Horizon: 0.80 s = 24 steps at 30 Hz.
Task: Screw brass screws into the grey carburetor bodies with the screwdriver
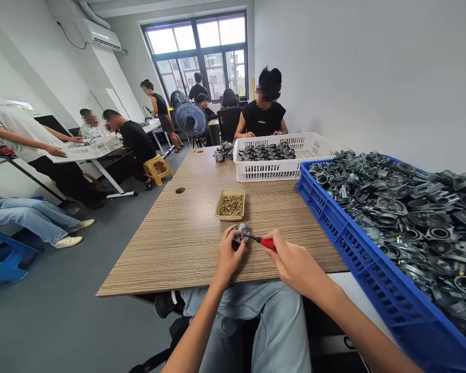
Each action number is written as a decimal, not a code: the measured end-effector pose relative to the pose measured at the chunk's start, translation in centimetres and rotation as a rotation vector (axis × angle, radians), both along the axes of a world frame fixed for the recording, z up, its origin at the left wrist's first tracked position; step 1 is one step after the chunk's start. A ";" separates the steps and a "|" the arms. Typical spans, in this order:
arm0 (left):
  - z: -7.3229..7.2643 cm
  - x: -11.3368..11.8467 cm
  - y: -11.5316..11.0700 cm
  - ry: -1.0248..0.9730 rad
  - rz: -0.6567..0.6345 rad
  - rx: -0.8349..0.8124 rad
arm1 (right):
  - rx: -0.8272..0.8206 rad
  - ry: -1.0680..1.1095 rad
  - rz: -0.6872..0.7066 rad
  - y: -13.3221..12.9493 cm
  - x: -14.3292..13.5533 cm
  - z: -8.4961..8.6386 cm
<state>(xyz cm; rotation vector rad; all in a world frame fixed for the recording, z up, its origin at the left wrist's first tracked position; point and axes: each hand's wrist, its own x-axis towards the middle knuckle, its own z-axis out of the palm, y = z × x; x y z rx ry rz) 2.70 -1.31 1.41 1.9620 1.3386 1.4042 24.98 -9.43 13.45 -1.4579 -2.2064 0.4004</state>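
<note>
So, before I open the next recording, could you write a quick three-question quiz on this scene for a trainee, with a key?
1. What colour is the handle of the tool in the right hand?
A. Blue
B. Red
C. Yellow

2. True or false: the small tray of brass-coloured pieces stands on the table, to the left of the blue crate.

3. Fill the gap: the metal part at the tool's tip is held in the ____ hand.

Key:
1. B, red.
2. True.
3. Left, as in the left hand.
</note>
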 end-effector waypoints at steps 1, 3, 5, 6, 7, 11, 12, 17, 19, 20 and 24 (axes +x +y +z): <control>0.0 0.0 0.0 0.000 0.000 -0.002 | -0.004 -0.053 -0.070 0.4 0.2 -0.1; 0.0 0.0 0.0 0.001 -0.003 -0.004 | -0.021 -0.176 -0.234 1.3 0.8 -0.2; 0.1 0.1 0.0 -0.002 -0.003 -0.004 | -0.043 -0.246 -0.333 1.9 1.4 -0.2; 0.1 0.1 0.0 -0.003 -0.002 -0.003 | -0.045 -0.236 -0.327 1.9 1.5 -0.1; 0.1 0.1 0.0 -0.004 0.000 -0.003 | -0.041 -0.195 -0.284 1.8 1.5 0.1; 0.2 0.0 -0.1 0.000 0.003 -0.011 | 0.002 0.023 0.009 0.2 0.6 0.6; 0.3 0.0 -0.1 0.001 0.003 -0.012 | 0.004 0.029 0.031 0.0 0.4 0.6; 0.3 0.1 -0.1 -0.001 -0.002 -0.012 | -0.022 -0.136 -0.267 1.4 0.8 -0.1; 0.2 0.1 -0.1 -0.007 -0.002 -0.004 | -0.038 -0.154 -0.345 1.8 1.1 -0.3; 0.2 0.1 -0.1 -0.011 -0.001 0.000 | -0.041 -0.132 -0.324 1.7 1.1 -0.2; 0.3 0.1 -0.2 -0.008 -0.001 0.003 | -0.007 0.035 -0.028 0.1 0.2 0.3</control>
